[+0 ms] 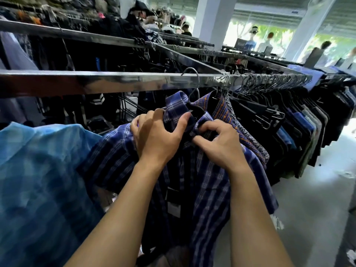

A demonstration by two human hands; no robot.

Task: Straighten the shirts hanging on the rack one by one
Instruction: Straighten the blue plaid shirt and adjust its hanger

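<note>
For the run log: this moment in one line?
left hand: holds blue plaid shirt collar | right hand: pinches its front | hanger: hooked on rail

white pillars (212, 22), grey floor (308, 218), bright windows (273, 35) showing greenery

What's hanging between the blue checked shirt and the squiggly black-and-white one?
An orange checked shirt hangs there, squeezed between the blue checked shirt and the black-and-white patterned shirt. The head view shows it.
</note>
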